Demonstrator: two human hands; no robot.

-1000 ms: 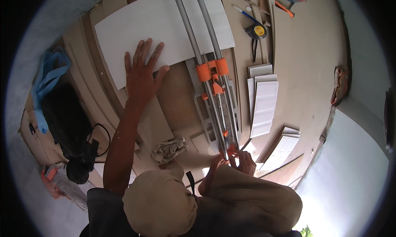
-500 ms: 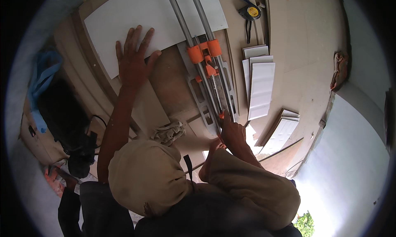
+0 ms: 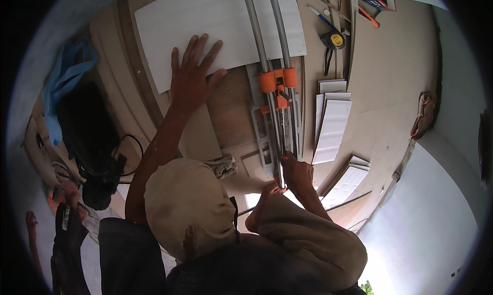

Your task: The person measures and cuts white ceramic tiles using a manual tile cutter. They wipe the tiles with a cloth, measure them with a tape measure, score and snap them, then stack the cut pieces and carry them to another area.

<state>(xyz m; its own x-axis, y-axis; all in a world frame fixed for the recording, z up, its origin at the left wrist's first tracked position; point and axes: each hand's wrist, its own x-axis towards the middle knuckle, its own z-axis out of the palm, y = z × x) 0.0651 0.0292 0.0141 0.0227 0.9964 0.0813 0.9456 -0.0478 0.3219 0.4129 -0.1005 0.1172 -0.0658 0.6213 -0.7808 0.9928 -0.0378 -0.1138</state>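
A large white tile (image 3: 205, 17) lies across the bed of a manual tile cutter (image 3: 259, 128), beneath its two steel rails. My left hand (image 3: 194, 82) is spread flat on the tile's near edge, left of the rails, fingers apart. The orange carriage (image 3: 277, 81) sits on the rails just on my side of that edge. At the cutter's near end my right hand (image 3: 298, 174) is closed around the handle, most of which its fingers hide. My bare foot (image 3: 264, 200) is by the same end.
White cut strips (image 3: 334, 128) lie right of the cutter, with another stack (image 3: 349, 179) nearer me. Beyond them are a tape measure (image 3: 333, 40) and a blue pen (image 3: 321, 16). A rag (image 3: 224, 166) lies by my knee. A black bag (image 3: 87, 125) is at left; another person's arm (image 3: 33, 233) shows lower left.
The view has shifted, so the scene sits farther right and lower. Another person's arm has come into sight at lower left. Both hands keep about the same places on tile and handle.
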